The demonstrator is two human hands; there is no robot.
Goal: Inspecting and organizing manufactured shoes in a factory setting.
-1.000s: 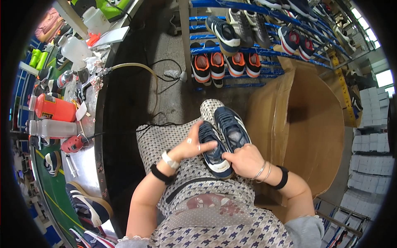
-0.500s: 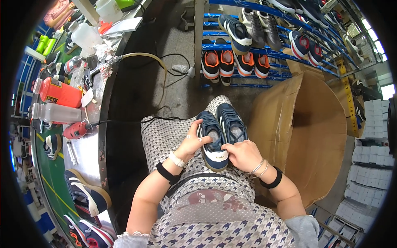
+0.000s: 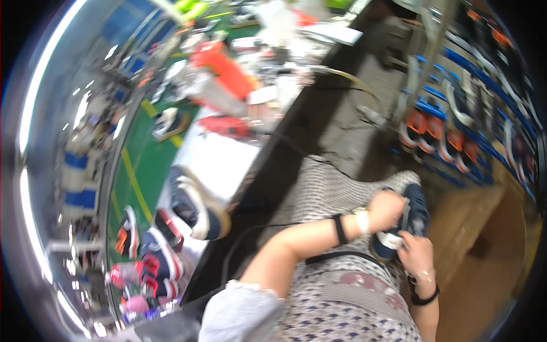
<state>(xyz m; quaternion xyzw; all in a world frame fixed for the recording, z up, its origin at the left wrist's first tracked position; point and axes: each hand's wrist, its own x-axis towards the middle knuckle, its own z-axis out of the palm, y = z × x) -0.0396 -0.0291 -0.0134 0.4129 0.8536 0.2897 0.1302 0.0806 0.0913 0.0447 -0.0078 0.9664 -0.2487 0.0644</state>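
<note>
Left hand (image 3: 388,210): bunched over the navy shoe (image 3: 390,240), fingers curled, blur hiding whether they grip.
Right hand (image 3: 417,255): fingers pinching the same shoe's collar near its white heel.
Lap: the shoe lies on the person's patterned apron (image 3: 325,191), a second shoe (image 3: 418,206) just to its right.
Left side: a worktop (image 3: 219,159) carrying a red bottle (image 3: 225,71).

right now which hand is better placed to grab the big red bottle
Probably the left hand: though both are at the shoes, it lies nearer the bottle than the right hand.
</note>
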